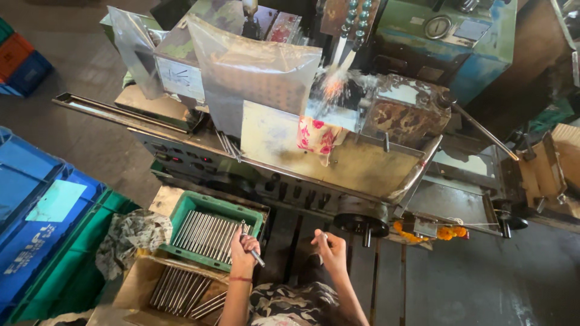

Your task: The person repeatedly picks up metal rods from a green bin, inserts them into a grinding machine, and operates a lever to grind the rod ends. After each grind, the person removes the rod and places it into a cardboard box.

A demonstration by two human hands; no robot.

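Note:
My left hand (244, 246) is closed around a thin metal rod (256, 257), just right of a green crate (192, 209) filled with several rods laid side by side. My right hand (331, 246) is raised beside it, fingers curled; it seems to pinch something small and shiny, too small to tell what. Both hands hover in front of a grinding machine (338, 163), where sparks and coolant spray (336, 84) fly behind a clear plastic splash sheet (254, 72).
A cardboard box (181, 288) with more rods sits below the green crate, beside a crumpled cloth (132, 236). Blue and green crates (42, 223) stand at left. A floral rag (317, 136) hangs on the machine. Orange flowers (450, 231) and a handwheel (362, 224) are at the machine's front.

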